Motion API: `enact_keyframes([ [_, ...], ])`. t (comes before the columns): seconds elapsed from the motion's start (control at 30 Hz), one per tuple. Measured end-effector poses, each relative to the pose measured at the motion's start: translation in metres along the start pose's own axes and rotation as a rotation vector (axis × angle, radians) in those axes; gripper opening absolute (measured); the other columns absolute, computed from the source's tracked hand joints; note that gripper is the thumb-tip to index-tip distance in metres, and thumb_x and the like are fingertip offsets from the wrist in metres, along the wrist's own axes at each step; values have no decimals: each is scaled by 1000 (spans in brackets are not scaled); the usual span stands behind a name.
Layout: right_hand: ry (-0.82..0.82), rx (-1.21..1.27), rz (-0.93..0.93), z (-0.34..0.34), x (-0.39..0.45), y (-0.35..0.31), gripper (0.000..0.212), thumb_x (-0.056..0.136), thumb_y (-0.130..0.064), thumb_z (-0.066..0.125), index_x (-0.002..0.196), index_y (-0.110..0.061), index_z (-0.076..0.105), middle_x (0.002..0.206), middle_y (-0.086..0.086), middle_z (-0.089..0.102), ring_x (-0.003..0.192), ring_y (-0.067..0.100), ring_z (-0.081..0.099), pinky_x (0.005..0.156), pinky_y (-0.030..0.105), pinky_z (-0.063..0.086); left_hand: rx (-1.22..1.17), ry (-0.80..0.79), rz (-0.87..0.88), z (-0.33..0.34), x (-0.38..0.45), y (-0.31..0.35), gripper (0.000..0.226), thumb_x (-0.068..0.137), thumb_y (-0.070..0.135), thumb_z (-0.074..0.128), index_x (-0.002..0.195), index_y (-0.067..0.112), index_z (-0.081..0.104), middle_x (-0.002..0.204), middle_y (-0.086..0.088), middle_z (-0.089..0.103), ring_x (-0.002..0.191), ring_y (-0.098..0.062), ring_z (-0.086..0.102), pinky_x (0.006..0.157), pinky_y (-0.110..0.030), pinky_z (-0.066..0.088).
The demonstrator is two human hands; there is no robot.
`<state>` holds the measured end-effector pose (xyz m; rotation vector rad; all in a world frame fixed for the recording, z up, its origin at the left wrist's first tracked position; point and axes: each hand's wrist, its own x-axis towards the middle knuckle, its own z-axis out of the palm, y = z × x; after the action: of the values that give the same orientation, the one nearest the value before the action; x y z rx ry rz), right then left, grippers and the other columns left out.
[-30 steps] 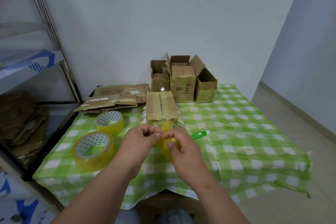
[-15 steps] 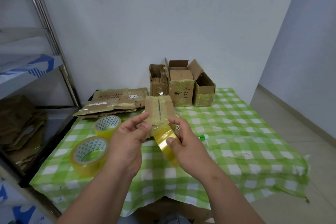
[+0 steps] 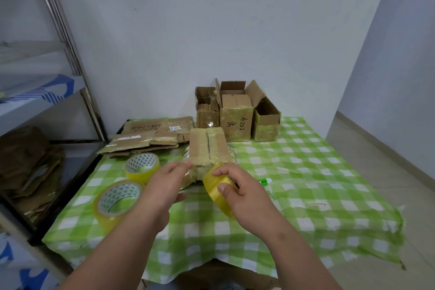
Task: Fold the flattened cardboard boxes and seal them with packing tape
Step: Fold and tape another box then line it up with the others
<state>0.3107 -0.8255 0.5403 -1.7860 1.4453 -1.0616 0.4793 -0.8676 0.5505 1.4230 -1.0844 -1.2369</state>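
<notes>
Green-checked table [image 3: 306, 172] by white wall; right hand [image 3: 244, 195] gripping tape roll [image 3: 219, 192], left hand [image 3: 162, 186] pinching tape end.

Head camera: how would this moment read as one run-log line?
right hand grips tape roll | left hand pinches tape end | box on table, seam untaped

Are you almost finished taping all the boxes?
Not yet. Three folded boxes stand at the back, at least two with open tops. In hand: the right hand holds a tape roll while the left hand pinches near the taped box, apparently pulling tape. Left: the flat cardboard pile needs folding and sealing.
</notes>
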Motion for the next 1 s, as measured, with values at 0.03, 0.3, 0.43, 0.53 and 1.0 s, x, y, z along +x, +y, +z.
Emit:
enact_keyframes([
  [0.03,-6,-2,4,-1,0,0,30,99,-19,54,103,-49,56,96,-26,53,88,-13,48,69,9,33,-12,-19,-5,-1,0,1,28,96,47,54,98,27,74,98,7,58,88,-12,54,86,-39,54],
  [0.3,-66,7,-17,-5,4,0,26,99,-17,54,100,-42,59,88,-20,56,81,-7,50,66,11,34,194,-287,141,-1,0,7,18,80,25,80,92,15,73,93,-5,73,91,-19,67,86,-29,50],
  [0.43,-114,-4,-2,-10,7,3,28,99,-16,55,102,-44,58,77,-32,53,72,-11,48,62,10,33,110,-327,101,-7,3,11,7,85,4,72,80,7,68,83,-19,68,86,-27,58,88,-42,45],
  [0.53,-150,50,46,-14,10,7,27,99,-16,56,112,-40,59,76,-24,52,69,-13,48,61,7,37,138,-340,132,-8,6,15,9,88,4,68,81,8,66,85,-22,73,80,-26,65,76,-33,45],
  [1.0,-407,716,233,-35,14,29,50,80,-15,68,126,3,58,120,22,65,106,36,62,94,48,46,54,-84,275,-6,31,23,20,87,11,72,68,15,72,67,-11,71,53,-20,63,58,-30,51],
])
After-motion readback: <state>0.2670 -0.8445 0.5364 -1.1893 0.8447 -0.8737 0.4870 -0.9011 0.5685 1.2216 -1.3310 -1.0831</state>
